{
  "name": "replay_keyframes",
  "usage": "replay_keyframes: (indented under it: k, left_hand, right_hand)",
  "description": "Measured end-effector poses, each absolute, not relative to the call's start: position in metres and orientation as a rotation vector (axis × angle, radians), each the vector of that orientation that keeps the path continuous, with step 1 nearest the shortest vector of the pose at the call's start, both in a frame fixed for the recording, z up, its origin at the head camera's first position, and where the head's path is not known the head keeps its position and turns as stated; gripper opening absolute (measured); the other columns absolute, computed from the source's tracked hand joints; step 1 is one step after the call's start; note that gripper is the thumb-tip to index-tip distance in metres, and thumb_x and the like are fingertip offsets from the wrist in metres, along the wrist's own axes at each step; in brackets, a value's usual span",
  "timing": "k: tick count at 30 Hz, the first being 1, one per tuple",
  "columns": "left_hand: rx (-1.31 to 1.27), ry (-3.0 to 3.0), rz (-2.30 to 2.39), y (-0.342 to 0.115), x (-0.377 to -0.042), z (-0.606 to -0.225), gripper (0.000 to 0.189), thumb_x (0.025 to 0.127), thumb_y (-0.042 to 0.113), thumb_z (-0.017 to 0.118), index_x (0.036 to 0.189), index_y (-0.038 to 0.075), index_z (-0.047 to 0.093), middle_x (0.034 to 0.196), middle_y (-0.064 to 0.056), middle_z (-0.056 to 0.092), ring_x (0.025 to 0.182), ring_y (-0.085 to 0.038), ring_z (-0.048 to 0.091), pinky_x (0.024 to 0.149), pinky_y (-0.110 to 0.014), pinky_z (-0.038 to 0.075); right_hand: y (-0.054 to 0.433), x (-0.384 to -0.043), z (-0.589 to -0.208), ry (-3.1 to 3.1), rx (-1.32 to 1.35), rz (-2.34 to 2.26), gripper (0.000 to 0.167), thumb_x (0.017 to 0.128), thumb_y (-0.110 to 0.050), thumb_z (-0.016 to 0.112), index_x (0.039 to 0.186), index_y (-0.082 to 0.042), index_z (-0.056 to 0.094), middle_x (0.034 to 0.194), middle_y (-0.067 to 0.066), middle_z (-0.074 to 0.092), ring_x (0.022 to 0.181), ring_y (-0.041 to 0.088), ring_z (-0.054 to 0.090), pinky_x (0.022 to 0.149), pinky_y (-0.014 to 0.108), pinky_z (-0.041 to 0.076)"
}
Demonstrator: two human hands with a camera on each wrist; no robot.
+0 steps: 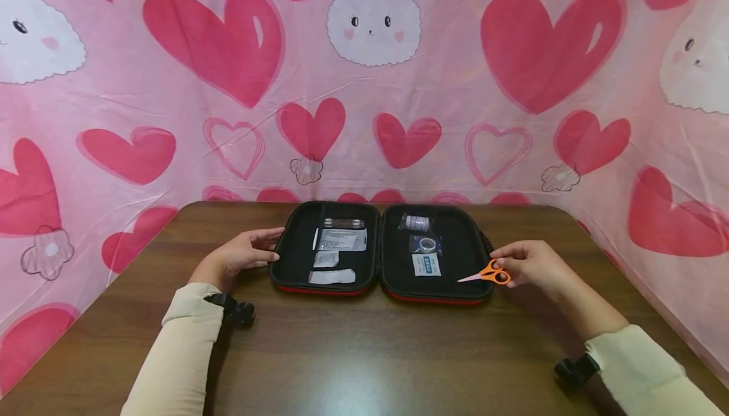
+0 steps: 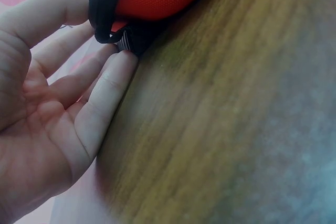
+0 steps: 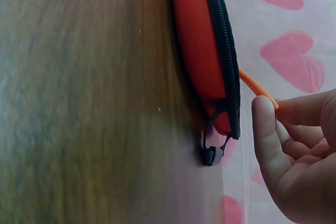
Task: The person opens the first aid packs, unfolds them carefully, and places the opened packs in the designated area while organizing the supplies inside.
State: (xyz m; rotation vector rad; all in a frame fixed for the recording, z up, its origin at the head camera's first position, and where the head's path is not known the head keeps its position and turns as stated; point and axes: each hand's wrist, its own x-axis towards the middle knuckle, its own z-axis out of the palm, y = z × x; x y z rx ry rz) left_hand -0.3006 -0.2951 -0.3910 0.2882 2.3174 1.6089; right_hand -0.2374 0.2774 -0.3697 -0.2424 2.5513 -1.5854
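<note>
An opened case (image 1: 380,277), black inside and red outside, lies flat on the table. At its left edge, my left hand (image 1: 247,254) rests with fingers mostly straight against the side; in the left wrist view the fingertips (image 2: 126,59) reach the zippered rim near the underside. My right hand (image 1: 532,267) pinches one orange handle loop of small scissors (image 1: 497,274) between thumb and fingers. The blades point left over the right half's lower corner. From the right wrist, only a bit of orange handle (image 3: 258,88) shows beyond the rim.
Left half: clear tube-like packet (image 1: 343,223), white packet (image 1: 342,239), small gauze-like packet (image 1: 326,259), white strip (image 1: 332,276). Right half: bagged white roll (image 1: 417,221), bagged tape roll (image 1: 427,245), blue-and-white sachet (image 1: 426,264). A heart-patterned cloth (image 1: 370,87) hangs behind the table (image 1: 353,359).
</note>
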Motion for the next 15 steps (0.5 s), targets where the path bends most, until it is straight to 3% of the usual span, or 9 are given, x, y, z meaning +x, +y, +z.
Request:
replay_keyframes:
  k: [15]
  left_hand:
    - [0.316,2.316,1.603,-0.295,-0.299,-0.390,0.074,0.088,0.007,0.071,0.151,0.004,0.033,0.146,-0.028,0.039,0.119,-0.030,0.051,0.095,-0.039,0.050]
  right_hand:
    - [0.250,-0.241,-0.368,2.684,-0.286,-1.405,0.019,0.090,-0.002,0.065,0.105,0.009,0.066,0.088,0.011,0.071,0.065,0.021,0.061,0.058,0.037,0.058]
